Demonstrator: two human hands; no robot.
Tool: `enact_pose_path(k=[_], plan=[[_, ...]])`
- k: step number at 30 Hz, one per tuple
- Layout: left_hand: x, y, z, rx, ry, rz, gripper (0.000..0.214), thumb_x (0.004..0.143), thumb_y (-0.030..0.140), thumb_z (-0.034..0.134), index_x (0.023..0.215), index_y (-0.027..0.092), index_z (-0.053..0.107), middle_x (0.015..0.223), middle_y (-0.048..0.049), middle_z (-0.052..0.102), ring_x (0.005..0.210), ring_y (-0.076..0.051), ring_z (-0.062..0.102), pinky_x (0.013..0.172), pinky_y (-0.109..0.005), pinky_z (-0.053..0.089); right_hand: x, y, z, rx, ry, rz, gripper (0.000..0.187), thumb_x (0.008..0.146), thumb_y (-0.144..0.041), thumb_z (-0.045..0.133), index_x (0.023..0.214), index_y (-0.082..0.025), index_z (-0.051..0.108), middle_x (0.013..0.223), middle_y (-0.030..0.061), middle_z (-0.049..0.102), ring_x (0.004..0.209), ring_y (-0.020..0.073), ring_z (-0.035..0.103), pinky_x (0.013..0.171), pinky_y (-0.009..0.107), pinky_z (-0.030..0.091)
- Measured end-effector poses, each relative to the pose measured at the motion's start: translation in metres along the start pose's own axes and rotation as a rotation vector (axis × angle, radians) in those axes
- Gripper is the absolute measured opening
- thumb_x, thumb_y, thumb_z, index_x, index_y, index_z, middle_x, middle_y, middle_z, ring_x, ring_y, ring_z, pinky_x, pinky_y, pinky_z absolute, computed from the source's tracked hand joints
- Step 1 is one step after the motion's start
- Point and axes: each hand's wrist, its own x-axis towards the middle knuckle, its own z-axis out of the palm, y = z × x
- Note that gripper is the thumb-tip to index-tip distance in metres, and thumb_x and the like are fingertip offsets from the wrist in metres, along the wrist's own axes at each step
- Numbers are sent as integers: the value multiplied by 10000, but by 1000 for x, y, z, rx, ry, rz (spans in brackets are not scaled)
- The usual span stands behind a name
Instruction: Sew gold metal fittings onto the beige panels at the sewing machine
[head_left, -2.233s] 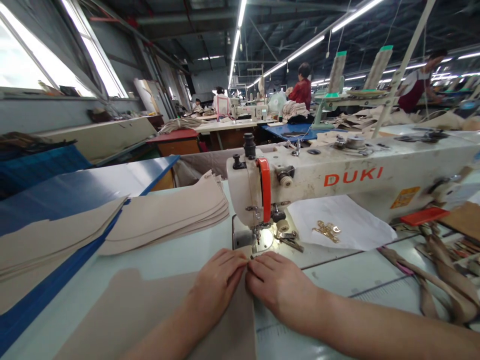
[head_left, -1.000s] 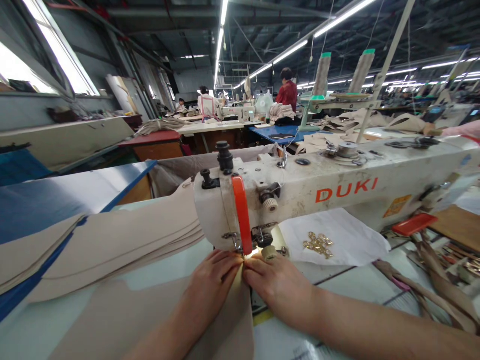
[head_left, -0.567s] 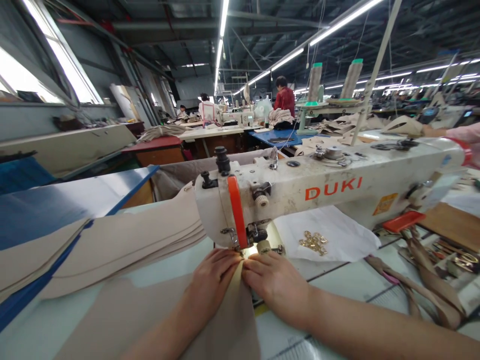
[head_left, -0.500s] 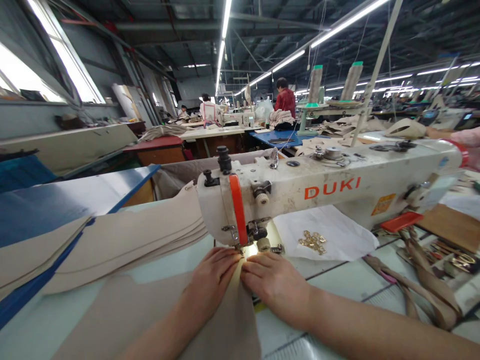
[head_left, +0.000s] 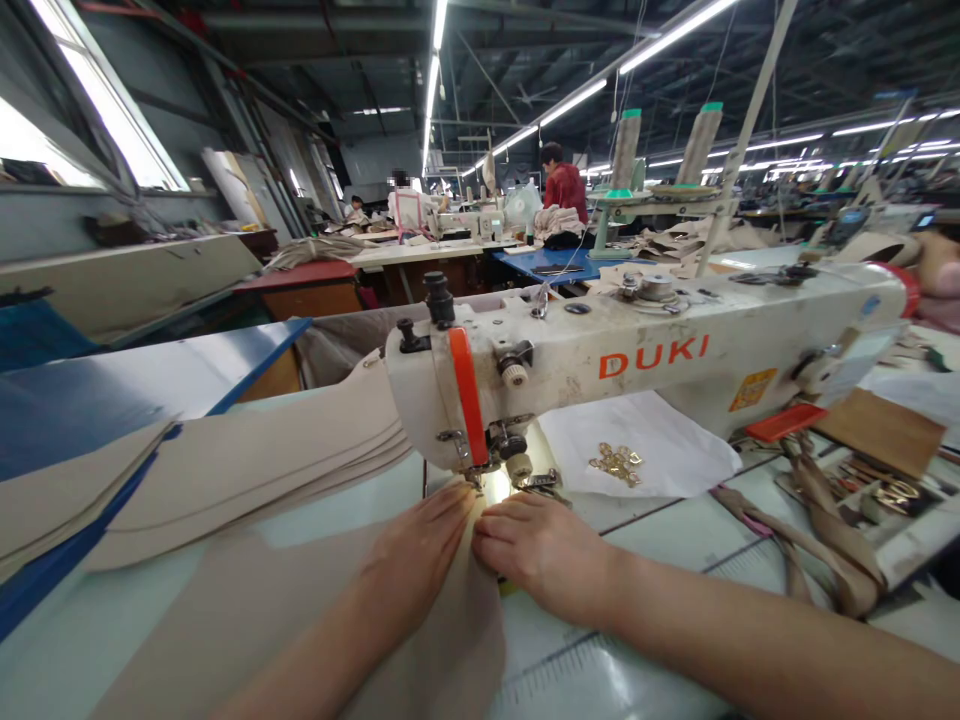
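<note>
A beige fabric piece lies under the presser foot of a white sewing machine marked DUKI, its near part spreading toward me. My left hand rests on it left of the needle, fingers together and pressing on the cloth. Just right of the needle, my right hand has its fingers bent and closed on the fabric's edge. Both sets of fingertips are close to the lit needle area. The thumbs and the cloth beneath the fingers are partly hidden.
Stacked beige panels lie at the left. Behind the needle, gold-coloured metal fittings rest on a white sheet. Straps hang beside a tray at the right. Thread cones stand behind; a person in red is farther off.
The whole view has shifted slightly, so the machine appears a little farther left and higher. Both hands stay at the needle on the fabric, with little visible movement.
</note>
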Motion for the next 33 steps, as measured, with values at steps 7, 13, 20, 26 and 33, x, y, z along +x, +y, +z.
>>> enact_pose_path(k=[7, 13, 20, 26, 33], plan=[[3, 1, -4, -25, 12, -24, 347, 844, 84, 355, 1024, 143, 645, 1032, -96, 712, 1018, -208, 638, 900, -347, 528, 1, -1, 0, -14, 10, 15, 146, 919, -207, 482, 823, -141, 568, 890, 36, 620, 841, 177, 543, 790, 303, 400], [-1, -9, 5, -45, 35, -51, 337, 831, 115, 395, 1030, 180, 658, 1073, -76, 704, 1001, -216, 651, 886, -348, 539, 4, 1, 0, -32, -3, 44, 132, 916, -199, 493, 827, -139, 570, 890, 29, 626, 845, 168, 545, 775, 294, 401], [-2, -10, 8, -9, -65, -122, 356, 869, 154, 358, 1048, 161, 666, 1119, -79, 684, 1040, -221, 632, 917, -358, 518, 5, 5, 4, -29, 13, 38, 113, 901, -203, 525, 816, -144, 570, 884, 24, 626, 853, 169, 546, 761, 291, 402], [1, -7, 5, -6, -39, -110, 372, 907, 205, 320, 1048, 155, 660, 1090, -79, 697, 1022, -210, 640, 908, -346, 524, 4, 4, 2, -20, 10, 40, 129, 909, -202, 512, 809, -142, 568, 893, 30, 628, 846, 171, 546, 763, 293, 402], [0, -5, 6, -31, -7, -181, 393, 933, 286, 302, 1035, 155, 658, 1093, -89, 694, 1006, -209, 646, 897, -357, 531, 3, 2, 3, 12, -7, 62, 100, 897, -210, 538, 835, -138, 572, 924, 28, 629, 888, 172, 552, 806, 286, 405]])
